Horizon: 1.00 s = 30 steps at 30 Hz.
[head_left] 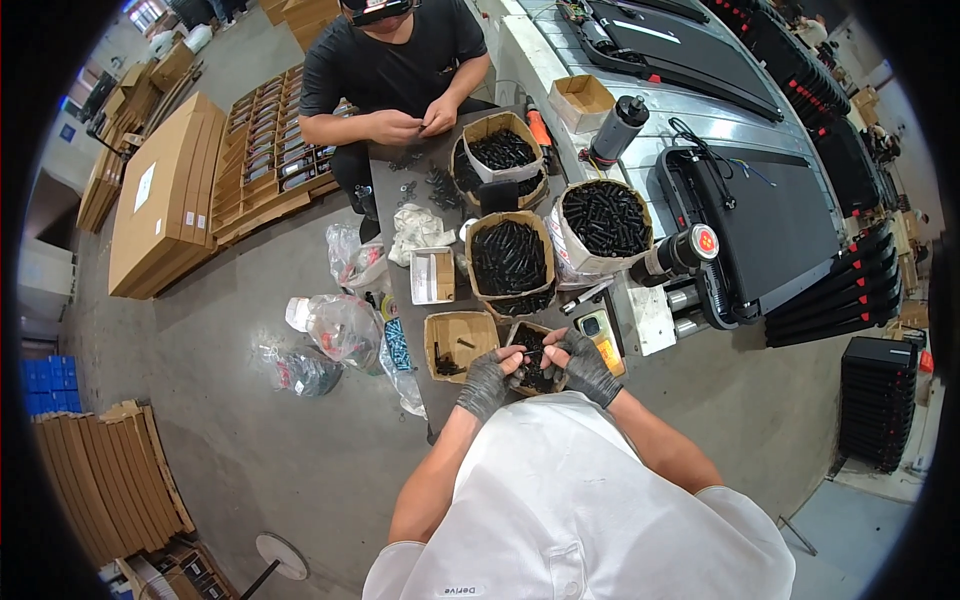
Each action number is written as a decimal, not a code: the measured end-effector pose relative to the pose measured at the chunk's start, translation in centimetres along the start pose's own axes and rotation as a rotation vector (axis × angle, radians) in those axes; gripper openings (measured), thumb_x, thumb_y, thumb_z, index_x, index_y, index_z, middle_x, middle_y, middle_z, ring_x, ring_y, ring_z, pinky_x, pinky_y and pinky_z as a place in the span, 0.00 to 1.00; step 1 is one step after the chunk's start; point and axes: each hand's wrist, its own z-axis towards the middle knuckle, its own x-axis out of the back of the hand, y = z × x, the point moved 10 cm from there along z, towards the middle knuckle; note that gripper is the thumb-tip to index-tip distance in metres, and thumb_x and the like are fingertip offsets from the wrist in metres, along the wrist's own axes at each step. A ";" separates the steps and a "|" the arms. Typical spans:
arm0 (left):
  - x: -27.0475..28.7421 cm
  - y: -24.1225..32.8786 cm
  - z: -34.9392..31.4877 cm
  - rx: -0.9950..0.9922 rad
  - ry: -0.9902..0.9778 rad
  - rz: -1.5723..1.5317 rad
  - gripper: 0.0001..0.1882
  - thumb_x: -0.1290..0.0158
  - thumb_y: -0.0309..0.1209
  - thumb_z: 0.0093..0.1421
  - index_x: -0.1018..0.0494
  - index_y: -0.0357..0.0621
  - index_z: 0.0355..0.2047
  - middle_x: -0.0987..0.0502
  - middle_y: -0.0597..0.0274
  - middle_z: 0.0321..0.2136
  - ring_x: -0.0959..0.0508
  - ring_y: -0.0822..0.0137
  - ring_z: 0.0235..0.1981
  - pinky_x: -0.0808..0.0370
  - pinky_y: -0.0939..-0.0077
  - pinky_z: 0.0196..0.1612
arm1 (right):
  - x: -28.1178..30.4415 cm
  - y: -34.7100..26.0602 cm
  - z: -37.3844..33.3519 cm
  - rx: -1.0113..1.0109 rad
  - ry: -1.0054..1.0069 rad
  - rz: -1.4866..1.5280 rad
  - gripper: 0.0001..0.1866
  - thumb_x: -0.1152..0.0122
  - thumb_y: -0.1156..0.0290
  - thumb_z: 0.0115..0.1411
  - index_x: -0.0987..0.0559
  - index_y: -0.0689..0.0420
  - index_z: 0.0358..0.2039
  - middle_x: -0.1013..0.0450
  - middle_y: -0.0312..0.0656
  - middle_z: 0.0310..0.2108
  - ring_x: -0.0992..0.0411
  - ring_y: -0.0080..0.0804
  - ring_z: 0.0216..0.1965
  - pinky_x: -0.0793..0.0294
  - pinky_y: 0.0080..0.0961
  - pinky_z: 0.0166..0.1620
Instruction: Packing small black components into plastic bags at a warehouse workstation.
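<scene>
At the frame's lower centre, my left hand (pixel 488 383) and right hand (pixel 585 367) both pinch a slim dark part (pixel 532 351), its long axis running left-to-right between them.

Dark table (pixel 440 398) runs under the fingers (pixel 511 362). Smaller box (pixel 512 330) of black bits directly below them; open carton (pixel 455 328), mostly bare, just left; phone (pixel 603 347) right. Ahead-left: white box (pixel 433 272), rag (pixel 419 232). Straight ahead: bigger carton (pixel 512 217) of black parts.
</scene>
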 end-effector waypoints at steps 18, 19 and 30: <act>-0.7 -0.8 0.6 0.003 -0.094 -0.131 0.18 0.43 0.33 0.60 0.28 0.39 0.49 0.22 0.64 0.39 0.24 0.72 0.39 0.27 0.79 0.46 | -0.9 0.8 0.5 -0.033 -0.024 0.010 0.14 0.46 0.65 0.64 0.26 0.60 0.45 0.27 0.34 0.30 0.30 0.19 0.33 0.30 0.18 0.39; -0.6 -0.8 0.7 0.001 -0.092 -0.133 0.18 0.43 0.33 0.60 0.28 0.39 0.49 0.22 0.64 0.39 0.24 0.72 0.39 0.27 0.79 0.46 | -0.8 0.8 0.6 -0.024 -0.025 -0.086 0.15 0.46 0.65 0.64 0.25 0.61 0.46 0.26 0.34 0.31 0.30 0.19 0.32 0.29 0.18 0.38; -0.3 -0.3 0.4 -0.026 -0.026 -0.215 0.16 0.44 0.31 0.60 0.27 0.38 0.47 0.21 0.61 0.34 0.24 0.74 0.30 0.26 0.82 0.34 | 0.5 1.2 0.4 -0.136 0.058 -0.081 0.20 0.45 0.67 0.61 0.29 0.63 0.52 0.24 0.43 0.39 0.26 0.27 0.42 0.28 0.22 0.44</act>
